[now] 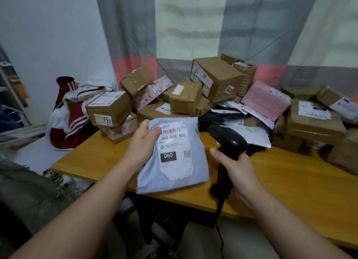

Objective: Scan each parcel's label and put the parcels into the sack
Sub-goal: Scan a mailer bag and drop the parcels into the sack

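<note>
The left hand (144, 140) grips the pale blue-grey plastic mailer bag (151, 181) by its 10 o'clock corner, fingers curled behind and the thumb pressed onto the front. The bag is held in the air over the near edge of the yellow wooden table (280, 181), at 9 o'clock from the black pistol-grip barcode scanner (228, 142). The right hand (234, 165) is wrapped round the scanner's handle.

The likeliest failure is a missed or wrong read. The thumb tip sits on the left end of the barcode (172, 131), and the white shipping label (175, 152) is creased. The scanner's nose points toward 10 o'clock, past the bag's upper edge and at the heap of brown cardboard boxes (213, 78), so it may pick up one of their labels instead. The one-corner hold could also let the limp bag sag or slip.

The bag's long axis runs 12 to 6 o'clock. Its label faces the camera, print upright, with the barcode at the 12 o'clock end.
</note>
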Available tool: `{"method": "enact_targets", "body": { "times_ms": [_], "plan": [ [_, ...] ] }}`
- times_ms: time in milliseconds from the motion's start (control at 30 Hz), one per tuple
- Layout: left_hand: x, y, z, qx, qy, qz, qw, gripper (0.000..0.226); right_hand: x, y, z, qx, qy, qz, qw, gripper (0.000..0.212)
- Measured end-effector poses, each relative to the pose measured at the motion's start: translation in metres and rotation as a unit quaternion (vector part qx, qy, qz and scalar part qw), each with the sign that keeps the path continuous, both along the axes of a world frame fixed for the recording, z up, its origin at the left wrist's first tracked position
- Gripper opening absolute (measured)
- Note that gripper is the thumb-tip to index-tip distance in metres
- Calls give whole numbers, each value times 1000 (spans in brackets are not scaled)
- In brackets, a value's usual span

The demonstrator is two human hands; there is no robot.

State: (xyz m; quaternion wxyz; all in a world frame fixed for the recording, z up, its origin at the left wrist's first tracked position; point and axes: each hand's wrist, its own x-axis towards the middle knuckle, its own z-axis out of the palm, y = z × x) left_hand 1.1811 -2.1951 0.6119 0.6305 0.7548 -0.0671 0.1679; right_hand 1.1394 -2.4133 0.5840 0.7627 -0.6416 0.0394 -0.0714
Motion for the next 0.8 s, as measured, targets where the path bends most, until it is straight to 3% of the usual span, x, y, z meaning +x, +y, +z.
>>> {"method": "enact_targets", "body": {
  "times_ms": [100,200,433,567,667,800],
  "plan": [
    [-9,-17,-1,-20,53,-81,995,11,-9,-13,-1,28,-26,24,999,19],
    [-18,-38,-1,-9,52,-124,991,11,-19,-24,-3,90,-25,64,993,13],
    [-32,-67,-20,-118,211,-96,966,36,-34,-61,-8,72,-54,-65,994,13],
    [-52,-90,-38,-168,289,-202,921,26,-38,-78,-7,12,-72,-112,991,18],
    [-52,-112,-37,-196,222,-137,945,9,-38,-85,-2,-82,-86,-145,982,19],
    [-39,-121,-35,-130,78,-54,987,6,-54,-95,4,-170,-172,-199,950,25]
  ]
}}
